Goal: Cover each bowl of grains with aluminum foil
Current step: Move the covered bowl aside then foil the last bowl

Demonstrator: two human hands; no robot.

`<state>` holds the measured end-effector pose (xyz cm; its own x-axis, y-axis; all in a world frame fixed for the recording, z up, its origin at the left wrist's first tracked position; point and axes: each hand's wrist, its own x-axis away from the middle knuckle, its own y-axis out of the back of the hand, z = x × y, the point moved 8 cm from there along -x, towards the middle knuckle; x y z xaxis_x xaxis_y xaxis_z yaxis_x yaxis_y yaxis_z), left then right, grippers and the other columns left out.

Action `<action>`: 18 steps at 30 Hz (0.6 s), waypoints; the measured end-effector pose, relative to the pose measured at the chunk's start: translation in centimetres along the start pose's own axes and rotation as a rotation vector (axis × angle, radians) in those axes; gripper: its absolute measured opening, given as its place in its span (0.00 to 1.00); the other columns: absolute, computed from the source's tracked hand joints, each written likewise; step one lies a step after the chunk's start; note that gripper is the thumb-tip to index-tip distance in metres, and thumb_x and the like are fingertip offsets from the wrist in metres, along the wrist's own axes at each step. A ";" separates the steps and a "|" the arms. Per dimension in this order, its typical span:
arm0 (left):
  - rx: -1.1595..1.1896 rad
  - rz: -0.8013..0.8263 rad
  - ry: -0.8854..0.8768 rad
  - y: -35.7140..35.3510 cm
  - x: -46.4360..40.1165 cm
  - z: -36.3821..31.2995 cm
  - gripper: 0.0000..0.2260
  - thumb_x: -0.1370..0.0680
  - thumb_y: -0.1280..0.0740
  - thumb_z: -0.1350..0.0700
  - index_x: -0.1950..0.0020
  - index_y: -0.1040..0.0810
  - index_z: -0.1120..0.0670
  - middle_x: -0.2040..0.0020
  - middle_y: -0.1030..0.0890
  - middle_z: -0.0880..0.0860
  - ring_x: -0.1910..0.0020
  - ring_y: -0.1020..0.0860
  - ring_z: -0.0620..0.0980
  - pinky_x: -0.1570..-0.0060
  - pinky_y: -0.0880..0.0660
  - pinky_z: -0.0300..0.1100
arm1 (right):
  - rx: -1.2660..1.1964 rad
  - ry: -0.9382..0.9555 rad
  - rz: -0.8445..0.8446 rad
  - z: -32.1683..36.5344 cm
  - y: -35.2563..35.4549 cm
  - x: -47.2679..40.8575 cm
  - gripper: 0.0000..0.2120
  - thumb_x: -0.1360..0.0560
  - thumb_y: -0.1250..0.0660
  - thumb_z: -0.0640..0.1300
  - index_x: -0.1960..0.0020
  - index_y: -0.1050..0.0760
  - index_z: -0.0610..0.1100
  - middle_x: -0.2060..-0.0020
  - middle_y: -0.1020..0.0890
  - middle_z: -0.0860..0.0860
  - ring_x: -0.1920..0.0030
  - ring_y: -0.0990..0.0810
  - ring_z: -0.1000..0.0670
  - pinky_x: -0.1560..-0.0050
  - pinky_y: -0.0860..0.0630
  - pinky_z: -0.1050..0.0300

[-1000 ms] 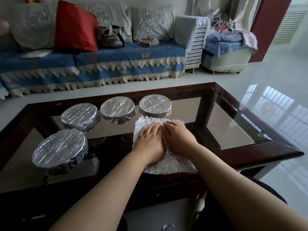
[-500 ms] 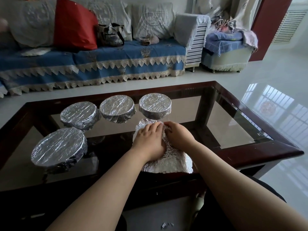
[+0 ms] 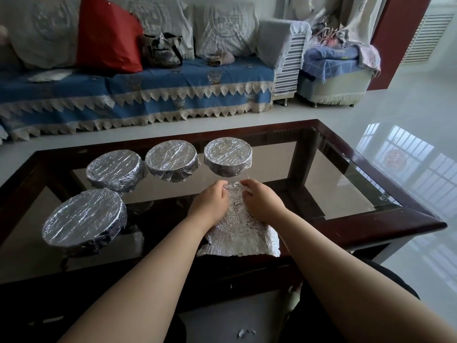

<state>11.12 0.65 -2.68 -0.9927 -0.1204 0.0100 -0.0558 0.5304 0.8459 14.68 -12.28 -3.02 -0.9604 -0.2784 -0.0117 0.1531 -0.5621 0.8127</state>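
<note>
I have both hands on the crinkled silver aluminium foil sheet [image 3: 241,231] at the near middle of the dark-framed glass coffee table [image 3: 371,214]. My left hand [image 3: 210,203] and right hand [image 3: 263,203] curl their fingers over its far edge, gripping it. Four round foil-covered bowls [image 3: 170,160] stand behind and left.

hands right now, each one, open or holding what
Left hand: fingers curled over the far edge of the foil sheet, gripping it.
Right hand: fingers curled on the same foil edge, gripping it.
</note>
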 end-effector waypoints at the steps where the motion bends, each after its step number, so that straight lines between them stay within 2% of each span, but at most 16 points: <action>1: -0.048 -0.027 -0.031 0.2 0.1 -0.3 0.19 0.17 0.48 0.56 0.26 0.34 0.53 0.30 0.27 0.56 0.34 0.29 0.56 0.38 0.31 0.48 | 0.004 0.000 0.001 0.0 0.0 0.0 0.19 0.20 0.43 0.44 0.29 0.31 0.48 0.36 0.22 0.47 0.37 0.24 0.45 0.41 0.26 0.51; 3: -0.211 -0.098 -0.154 0.7 0.7 -1.5 0.21 0.17 0.47 0.55 0.24 0.37 0.54 0.26 0.32 0.55 0.30 0.33 0.55 0.33 0.35 0.49 | 0.017 0.013 0.001 0.1 0.0 0.0 0.20 0.20 0.43 0.43 0.29 0.30 0.48 0.35 0.22 0.46 0.36 0.24 0.44 0.39 0.26 0.50; 5: -0.301 -0.090 -0.243 0.4 1.5 -2.6 0.22 0.17 0.48 0.52 0.22 0.41 0.52 0.23 0.38 0.52 0.25 0.39 0.53 0.28 0.42 0.49 | 0.029 0.040 0.003 0.3 -0.1 0.0 0.20 0.20 0.43 0.42 0.29 0.30 0.47 0.35 0.22 0.45 0.36 0.25 0.44 0.39 0.27 0.50; 8: -0.360 0.025 -0.214 -1.0 2.2 -2.6 0.24 0.16 0.51 0.48 0.20 0.46 0.50 0.20 0.47 0.48 0.22 0.48 0.51 0.25 0.50 0.51 | -0.002 0.048 -0.004 0.3 0.0 -0.1 0.19 0.20 0.45 0.42 0.30 0.30 0.46 0.35 0.24 0.43 0.35 0.25 0.43 0.37 0.28 0.50; 10: -0.381 0.045 -0.198 -1.4 2.3 -2.3 0.24 0.16 0.52 0.47 0.20 0.47 0.49 0.20 0.49 0.47 0.22 0.49 0.52 0.26 0.51 0.52 | -0.053 0.054 -0.028 0.3 0.4 0.2 0.20 0.18 0.47 0.45 0.27 0.33 0.45 0.31 0.28 0.43 0.31 0.30 0.44 0.32 0.33 0.51; 13: -0.349 0.026 -0.197 -1.3 2.3 -2.3 0.23 0.17 0.51 0.46 0.21 0.46 0.48 0.20 0.47 0.48 0.22 0.47 0.52 0.26 0.49 0.52 | -0.033 0.234 -0.087 1.1 1.2 2.1 0.22 0.17 0.47 0.53 0.27 0.33 0.45 0.31 0.28 0.47 0.29 0.33 0.47 0.29 0.39 0.53; 16: -0.318 0.048 -0.196 -1.4 2.3 -2.2 0.24 0.17 0.51 0.46 0.21 0.47 0.48 0.20 0.48 0.46 0.22 0.48 0.51 0.25 0.49 0.51 | 0.087 0.487 -0.125 1.4 1.3 5.3 0.33 0.22 0.52 0.67 0.30 0.29 0.46 0.34 0.25 0.49 0.31 0.31 0.48 0.29 0.38 0.52; 18: -0.338 0.055 -0.205 -1.3 2.3 -2.2 0.25 0.17 0.50 0.49 0.20 0.48 0.49 0.20 0.49 0.46 0.22 0.49 0.50 0.25 0.50 0.50 | 0.201 0.652 -0.165 1.0 0.9 6.9 0.37 0.25 0.48 0.70 0.29 0.29 0.44 0.34 0.24 0.48 0.30 0.30 0.48 0.27 0.38 0.50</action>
<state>9.17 -2.18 -2.61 -0.9959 0.0888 -0.0181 0.0020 0.2217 0.9751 7.99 -13.87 -1.79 -0.6221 -0.6476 -0.4400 -0.0892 -0.4997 0.8616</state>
